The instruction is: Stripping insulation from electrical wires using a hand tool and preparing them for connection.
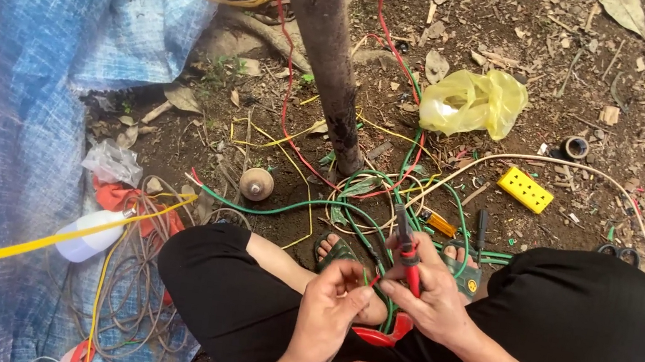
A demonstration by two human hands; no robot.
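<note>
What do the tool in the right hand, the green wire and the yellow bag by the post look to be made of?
Pliers in the right hand: dark metal head, glossy red handles, probably plastic-sleeved. Green wire, its end pinched by the left hand: smooth plastic-looking insulation; core not visible. Yellow bag: thin, crinkled, translucent plastic film.

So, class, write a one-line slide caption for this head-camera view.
Seated on bare ground, left hand pinches a green wire while right hand holds red-handled pliers.
</note>
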